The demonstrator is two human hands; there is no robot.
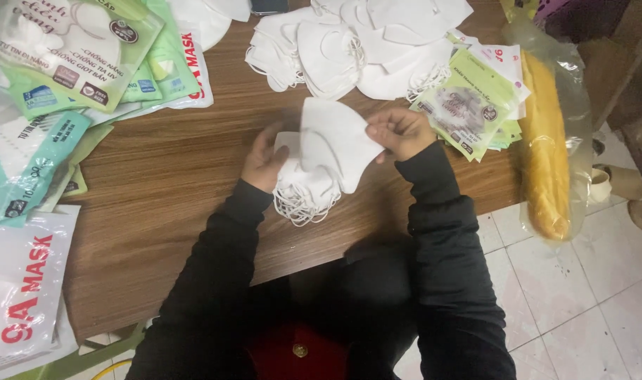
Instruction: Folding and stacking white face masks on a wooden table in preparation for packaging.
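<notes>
My right hand (399, 131) pinches the edge of a white folded face mask (335, 141) and holds it over a small stack of white masks (303, 190) on the wooden table (166, 183). My left hand (263, 163) rests on the left side of that stack, fingers curled against it. The stack's ear loops hang toward me at its near edge. Both arms wear black sleeves.
A big heap of loose white masks (363, 49) lies at the table's far side. Green printed packets (468, 105) sit to the right, more mask packets (67, 56) and white bags (18, 288) to the left. A long yellow bundle in clear plastic (546, 141) lies at the table's right edge, above a tiled floor.
</notes>
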